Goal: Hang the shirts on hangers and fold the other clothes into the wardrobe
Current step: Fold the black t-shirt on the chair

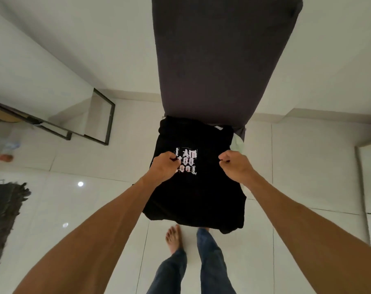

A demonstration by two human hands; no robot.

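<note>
Head view. The person stood barefoot on a pale tiled floor (95,198), both arms stretched forward. The left hand (164,165) and the right hand (235,166) each had a closed grip pinching a bunch of cloth on a black T-shirt (193,200), one to either side of its white printed lettering (187,161). The shirt hung in the air in front of the legs, its far end draped against the near end of a dark grey upholstered piece (222,60), probably a bed or bench.

Judged risks: the pinches took in only small folds of fabric, so a slack finger could let one side drop and the shirt would sag or slide to the floor. The far end, where it touched the upholstery, could catch and drag as the shirt was lifted.

Hard to make out: no hanger or wardrobe appeared in view. The collar and sleeves could not be told apart in the dark cloth. A pale item (237,141) showed just beside the shirt's right edge, mostly hidden. A dark fringed rug (4,219) was cut off at the left edge.
</note>
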